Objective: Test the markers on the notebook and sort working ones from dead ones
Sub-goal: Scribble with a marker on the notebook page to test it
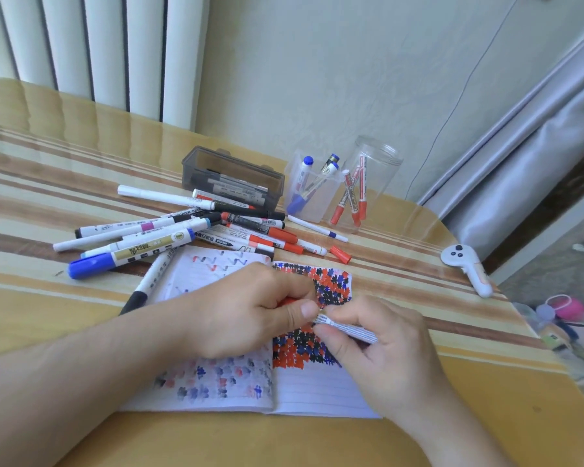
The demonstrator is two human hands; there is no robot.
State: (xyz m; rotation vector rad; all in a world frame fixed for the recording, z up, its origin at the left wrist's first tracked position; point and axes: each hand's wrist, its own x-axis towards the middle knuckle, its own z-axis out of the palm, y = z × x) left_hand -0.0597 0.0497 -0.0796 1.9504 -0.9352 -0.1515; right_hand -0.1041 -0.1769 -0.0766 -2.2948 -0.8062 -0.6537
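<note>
An open lined notebook lies in front of me, its pages covered with red, blue and black test marks. Over it, my right hand pinches the white barrel of a marker. My left hand grips the marker's red cap end, thumb against the barrel. A pile of loose markers lies behind the notebook. One black-capped marker rests on the notebook's left edge.
A dark grey box holds markers. A clear square cup holds blue markers, a clear round jar red ones. A loose red cap and a thin white pen lie nearby. A white controller sits at right.
</note>
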